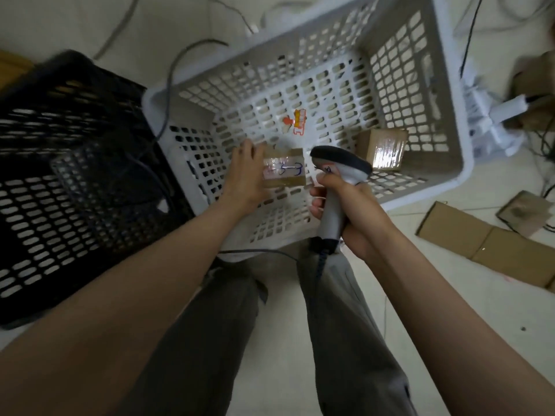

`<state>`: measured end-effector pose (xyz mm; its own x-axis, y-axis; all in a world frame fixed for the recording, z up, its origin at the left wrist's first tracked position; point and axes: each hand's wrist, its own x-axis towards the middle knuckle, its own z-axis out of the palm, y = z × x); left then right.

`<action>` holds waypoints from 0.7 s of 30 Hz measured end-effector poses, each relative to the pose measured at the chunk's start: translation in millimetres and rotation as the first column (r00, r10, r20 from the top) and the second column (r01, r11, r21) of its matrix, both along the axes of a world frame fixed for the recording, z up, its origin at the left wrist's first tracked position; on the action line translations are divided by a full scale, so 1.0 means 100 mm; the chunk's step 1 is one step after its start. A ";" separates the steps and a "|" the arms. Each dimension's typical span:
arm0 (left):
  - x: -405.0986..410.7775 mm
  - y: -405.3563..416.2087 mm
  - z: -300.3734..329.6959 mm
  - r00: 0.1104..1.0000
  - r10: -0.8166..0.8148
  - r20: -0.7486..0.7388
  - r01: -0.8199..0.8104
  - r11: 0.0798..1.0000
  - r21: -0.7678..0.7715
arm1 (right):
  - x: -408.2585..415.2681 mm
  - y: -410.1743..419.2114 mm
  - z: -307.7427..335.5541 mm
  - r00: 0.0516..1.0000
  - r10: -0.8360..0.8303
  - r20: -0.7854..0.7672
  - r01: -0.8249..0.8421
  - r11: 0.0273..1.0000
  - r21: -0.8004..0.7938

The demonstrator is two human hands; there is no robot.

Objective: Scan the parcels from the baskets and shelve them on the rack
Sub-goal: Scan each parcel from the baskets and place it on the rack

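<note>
My left hand grips a small cardboard parcel with a white handwritten label, holding it over the inside of the white lattice basket. My right hand grips the handle of a grey barcode scanner. The scanner's dark head points at the parcel from the right, close to its edge. A second taped cardboard parcel lies on the basket floor near the right wall.
A black lattice basket stands to the left, touching the white one. Flattened cardboard lies on the floor at the right. Cables run across the pale floor and over the baskets. My legs are below the basket's near edge.
</note>
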<state>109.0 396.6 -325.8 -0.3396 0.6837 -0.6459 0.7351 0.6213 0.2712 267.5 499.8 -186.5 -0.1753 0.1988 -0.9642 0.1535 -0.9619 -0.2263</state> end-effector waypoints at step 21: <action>-1.22 -2.57 5.46 0.527 0.829 0.187 -0.849 0.504 0.157 | -1.64 -1.31 4.87 0.779 0.588 -0.219 -0.438 0.759 0.481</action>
<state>-13.4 139.2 220.7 -0.7827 0.2192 -0.5825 -0.1306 0.8573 0.4980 103.6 368.7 300.1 -0.6566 0.3171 -0.6844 0.4393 -0.5769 -0.6887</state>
